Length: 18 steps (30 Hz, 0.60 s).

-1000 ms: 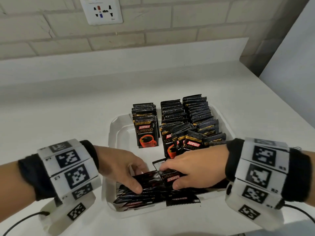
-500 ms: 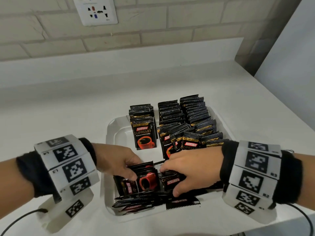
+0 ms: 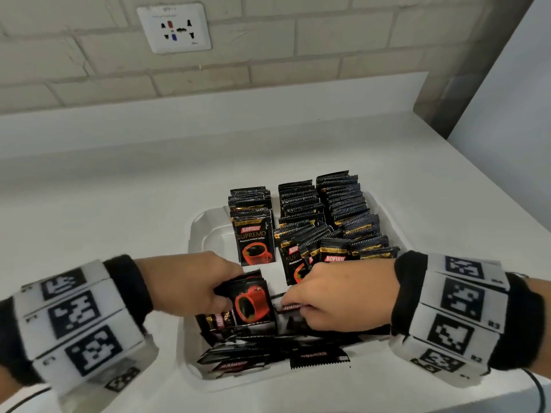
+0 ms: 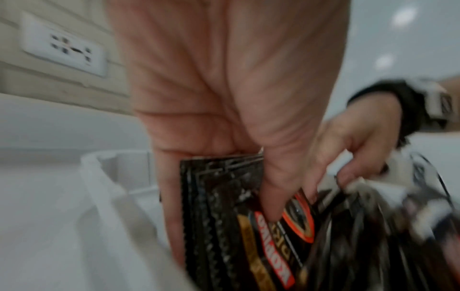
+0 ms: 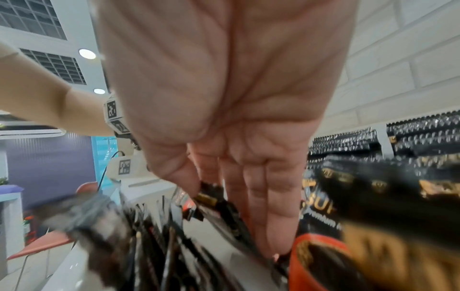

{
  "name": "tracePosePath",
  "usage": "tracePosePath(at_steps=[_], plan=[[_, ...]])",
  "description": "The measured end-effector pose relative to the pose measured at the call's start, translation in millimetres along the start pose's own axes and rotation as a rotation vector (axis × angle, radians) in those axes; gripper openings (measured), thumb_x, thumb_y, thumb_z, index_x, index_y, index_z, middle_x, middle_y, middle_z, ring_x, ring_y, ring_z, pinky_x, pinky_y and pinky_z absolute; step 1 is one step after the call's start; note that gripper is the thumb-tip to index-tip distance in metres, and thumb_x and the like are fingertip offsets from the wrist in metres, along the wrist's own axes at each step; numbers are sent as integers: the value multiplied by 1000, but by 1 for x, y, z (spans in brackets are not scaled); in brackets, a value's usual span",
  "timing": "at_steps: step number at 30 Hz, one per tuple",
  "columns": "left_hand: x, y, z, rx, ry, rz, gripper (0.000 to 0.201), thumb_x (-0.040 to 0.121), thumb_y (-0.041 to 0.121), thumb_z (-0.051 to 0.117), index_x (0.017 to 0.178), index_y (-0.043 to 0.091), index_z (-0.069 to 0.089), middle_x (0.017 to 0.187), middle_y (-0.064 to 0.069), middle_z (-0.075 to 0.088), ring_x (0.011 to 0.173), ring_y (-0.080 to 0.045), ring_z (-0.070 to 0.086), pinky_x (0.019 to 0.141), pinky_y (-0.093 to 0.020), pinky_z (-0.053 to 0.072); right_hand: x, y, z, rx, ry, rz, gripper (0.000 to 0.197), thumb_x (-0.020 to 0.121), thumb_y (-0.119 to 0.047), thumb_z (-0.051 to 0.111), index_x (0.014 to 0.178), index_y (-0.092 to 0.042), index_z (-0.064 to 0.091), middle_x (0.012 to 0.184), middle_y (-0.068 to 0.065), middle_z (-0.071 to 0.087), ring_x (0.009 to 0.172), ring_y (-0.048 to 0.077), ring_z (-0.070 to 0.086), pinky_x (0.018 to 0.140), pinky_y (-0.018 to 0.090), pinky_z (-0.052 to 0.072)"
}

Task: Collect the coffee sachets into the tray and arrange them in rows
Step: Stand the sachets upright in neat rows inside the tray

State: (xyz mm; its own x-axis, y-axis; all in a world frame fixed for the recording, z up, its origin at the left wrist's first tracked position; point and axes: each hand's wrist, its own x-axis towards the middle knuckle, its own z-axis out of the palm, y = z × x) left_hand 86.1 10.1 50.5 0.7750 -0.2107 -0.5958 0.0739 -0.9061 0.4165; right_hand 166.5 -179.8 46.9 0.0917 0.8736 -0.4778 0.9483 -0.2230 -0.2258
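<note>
Gathering loose sachets (image 3: 268, 350) at tray (image 3: 190, 347) near end: left hand (image 3: 190, 284) gripping a stack (image 3: 252, 302), right hand (image 3: 337, 296) pinching another. Square edges, then stand upright beside short row (image 3: 253, 222).

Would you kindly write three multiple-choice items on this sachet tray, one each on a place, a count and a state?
1. Where does the loose pile of sachets lie?
A. near end of the tray
B. on the counter
C. by the wall socket

2. How many upright rows stand at the far end?
A. one
B. three
C. six

3. What is the left hand doing?
A. resting flat
B. pointing
C. gripping a small stack of sachets

Answers: 1 A, the pile sits inside the near rim. 2 B, three rows show. 3 C, thumb and fingers clamp the stack.
</note>
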Motion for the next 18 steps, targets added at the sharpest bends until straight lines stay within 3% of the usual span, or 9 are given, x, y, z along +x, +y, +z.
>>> tracePosePath(at_steps=[3,7,9,11,12,14,15,17,18], plan=[[-14,-8,-9,-189,94,-17,8,90,17,59,91,25,58,74,15,65,70,1,61,62,-14,46,-6,3,-8,31,78,-27,27,93,-10,36,111,-7,56,84,7,60,79,24,56,77,38,49],[-27,-14,-14,-673,345,7,17,85,7,62,101,14,63,90,0,74,79,-12,69,65,-20,53,-25,13,-15,222,260,7,23,96,-10,37,99,-12,59,63,-6,49,59,13,48,65,30,45],[-31,-10,-13,-938,467,56,27,72,21,78,97,14,69,92,-3,75,81,-13,70,65,-17,53,-39,18,-20,416,434,75,21,96,-17,42,98,-25,61,69,-4,61,64,10,58,65,25,47],[-29,-5,-10,-1129,561,103,53,45,38,88,92,20,73,94,-6,74,81,-17,71,64,-20,55,-51,24,-26,736,663,137,18,91,-17,51,91,-31,63,78,-10,69,69,4,65,65,21,52],[-26,-1,-9,-1214,611,109,57,37,35,87,90,20,73,95,-8,74,79,-17,71,62,-21,55,-55,26,-28,911,778,145,19,87,-12,57,87,-30,64,77,-12,70,67,3,66,61,18,53],[-19,8,-7,-1369,680,107,44,48,22,78,91,15,71,92,-9,74,74,-17,71,58,-23,56,-62,31,-30,1181,955,125,16,73,-11,70,78,-25,68,71,-6,71,58,9,66,53,17,52],[-15,16,-7,-1415,692,117,37,56,15,73,92,14,69,90,-9,74,71,-17,70,56,-24,56,-65,31,-31,1266,986,106,15,62,-21,77,75,-24,71,71,-1,70,56,13,66,52,18,52],[-7,31,-6,-1476,697,142,40,57,-1,73,94,12,65,84,-9,73,66,-16,69,52,-26,55,-64,32,-31,1415,966,20,40,44,-38,84,80,-23,74,73,3,70,57,14,65,51,19,52],[-3,39,-6,-1496,689,142,40,56,3,74,94,12,64,83,-9,73,64,-16,69,52,-27,56,-61,32,-30,1481,952,-14,47,40,-38,86,83,-22,74,73,4,69,57,14,63,51,19,51]])
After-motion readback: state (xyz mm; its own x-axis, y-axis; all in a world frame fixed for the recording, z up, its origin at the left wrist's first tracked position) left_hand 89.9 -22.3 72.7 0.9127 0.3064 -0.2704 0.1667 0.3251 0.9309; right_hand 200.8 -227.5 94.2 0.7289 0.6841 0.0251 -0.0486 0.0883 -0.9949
